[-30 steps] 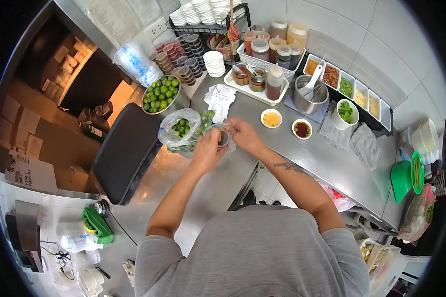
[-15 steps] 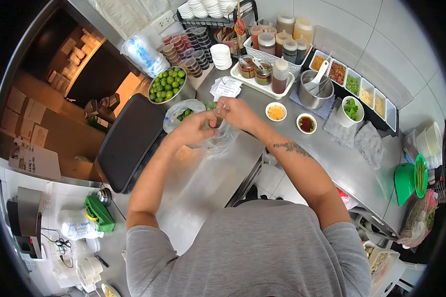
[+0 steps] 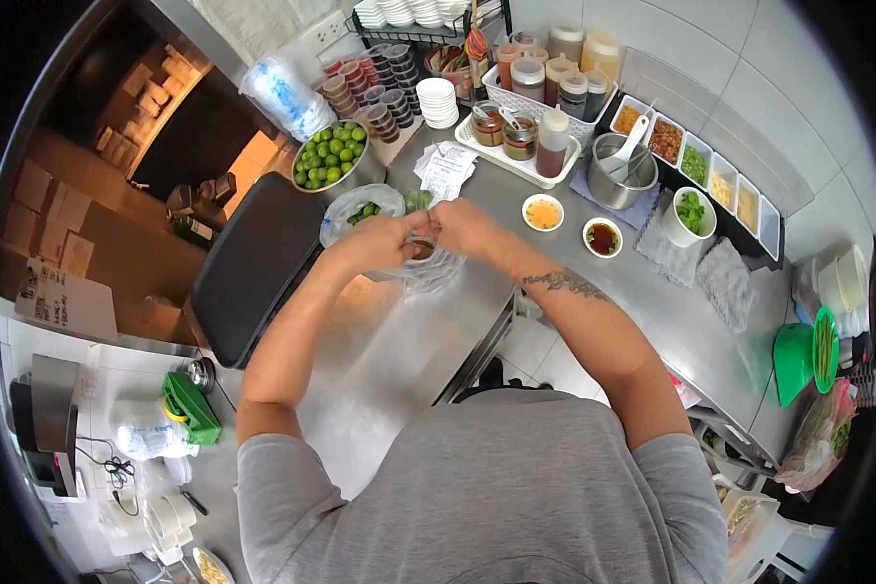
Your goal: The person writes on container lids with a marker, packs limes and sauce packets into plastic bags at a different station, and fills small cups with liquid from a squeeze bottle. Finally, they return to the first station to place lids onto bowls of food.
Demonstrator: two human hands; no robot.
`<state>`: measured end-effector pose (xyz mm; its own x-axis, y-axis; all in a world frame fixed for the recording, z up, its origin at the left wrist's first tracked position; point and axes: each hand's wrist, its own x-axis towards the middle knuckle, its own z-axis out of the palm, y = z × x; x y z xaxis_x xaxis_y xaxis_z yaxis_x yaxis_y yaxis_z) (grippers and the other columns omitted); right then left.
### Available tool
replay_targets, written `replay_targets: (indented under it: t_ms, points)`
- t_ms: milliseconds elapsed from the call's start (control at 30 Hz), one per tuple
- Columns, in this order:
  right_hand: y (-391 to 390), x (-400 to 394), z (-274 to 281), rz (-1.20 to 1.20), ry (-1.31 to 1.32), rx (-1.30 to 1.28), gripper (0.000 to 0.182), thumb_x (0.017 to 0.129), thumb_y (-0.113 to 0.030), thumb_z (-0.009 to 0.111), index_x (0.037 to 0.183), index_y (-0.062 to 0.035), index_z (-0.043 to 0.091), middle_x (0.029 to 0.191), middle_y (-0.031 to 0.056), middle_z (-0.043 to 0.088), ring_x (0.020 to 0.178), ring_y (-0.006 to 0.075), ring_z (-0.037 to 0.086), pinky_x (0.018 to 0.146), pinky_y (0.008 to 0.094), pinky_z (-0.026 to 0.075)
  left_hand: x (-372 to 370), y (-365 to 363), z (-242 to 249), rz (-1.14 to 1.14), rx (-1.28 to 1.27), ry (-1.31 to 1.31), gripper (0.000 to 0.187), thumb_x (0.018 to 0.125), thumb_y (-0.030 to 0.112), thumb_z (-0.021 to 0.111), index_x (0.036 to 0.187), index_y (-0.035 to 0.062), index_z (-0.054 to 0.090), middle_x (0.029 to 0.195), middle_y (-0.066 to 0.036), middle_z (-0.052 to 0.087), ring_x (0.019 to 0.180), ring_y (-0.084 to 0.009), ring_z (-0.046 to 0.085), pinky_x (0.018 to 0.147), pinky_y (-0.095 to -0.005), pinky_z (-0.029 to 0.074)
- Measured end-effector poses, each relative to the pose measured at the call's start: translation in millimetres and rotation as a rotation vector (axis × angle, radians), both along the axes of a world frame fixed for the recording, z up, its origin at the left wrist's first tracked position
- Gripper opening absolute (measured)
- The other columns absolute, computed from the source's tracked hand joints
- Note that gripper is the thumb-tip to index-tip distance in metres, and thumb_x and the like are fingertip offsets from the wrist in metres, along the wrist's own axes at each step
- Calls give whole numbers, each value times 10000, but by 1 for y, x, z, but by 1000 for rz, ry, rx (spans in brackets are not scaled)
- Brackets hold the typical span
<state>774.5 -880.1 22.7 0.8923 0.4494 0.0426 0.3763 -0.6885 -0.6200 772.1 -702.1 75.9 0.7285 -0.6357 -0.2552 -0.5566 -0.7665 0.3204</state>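
Two sauce bowls (image 3: 542, 212) (image 3: 602, 237); one lime bowl (image 3: 329, 156); one metal pot (image 3: 619, 173); five topping trays (image 3: 695, 164).

Small clear plastic bag (image 3: 428, 273), crumpled, w/ dark sauce cup inside, on steel counter.

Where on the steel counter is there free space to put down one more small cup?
The steel counter is bare below both hands, the left hand and right hand, beside the black tray. A second strip lies below the two sauce bowls. It is crowded near the lime bowl and the condiment basket.
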Motion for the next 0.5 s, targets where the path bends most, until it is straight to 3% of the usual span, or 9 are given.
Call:
replay_targets:
  t_ms: [67, 267, 367, 500]
  points:
    - [-3, -5, 10, -54, 0, 11, 159, 774, -144, 577, 835, -12, 640, 853, 219, 646, 841, 376, 626, 739, 456, 491, -2, -2, 4, -44, 37, 14, 365, 778, 53, 565, 1130, 133, 508, 803, -168, 618, 760, -335, 598, 667, -423, 441]
    - [-3, -7, 19, -163, 7, 222, 139, 778, -72, 538, 882, -2, 599, 855, 235, 637, 866, 386, 615, 750, 435, 480, 6, -8, 4, -204, 251, -55, 263, 719, 48, 594, 973, 110, 626, 784, -173, 637, 756, -338, 618, 648, -419, 463]
    - [-3, -6, 20, -195, 10, 273, 150, 784, -68, 541, 913, -8, 590, 879, 225, 642, 875, 374, 618, 758, 420, 475, 5, -24, 8, -280, 470, -144, 145, 668, 48, 602, 801, 68, 659, 747, -136, 649, 768, -316, 641, 661, -409, 493]
    - [-10, -4, 23, -179, 13, 328, 176, 796, -110, 576, 947, -19, 590, 873, 187, 653, 839, 333, 632, 741, 402, 480, 8, -33, 15, -348, 600, -155, 131, 674, 56, 602, 785, 52, 671, 776, -129, 664, 773, -318, 646, 670, -407, 504]
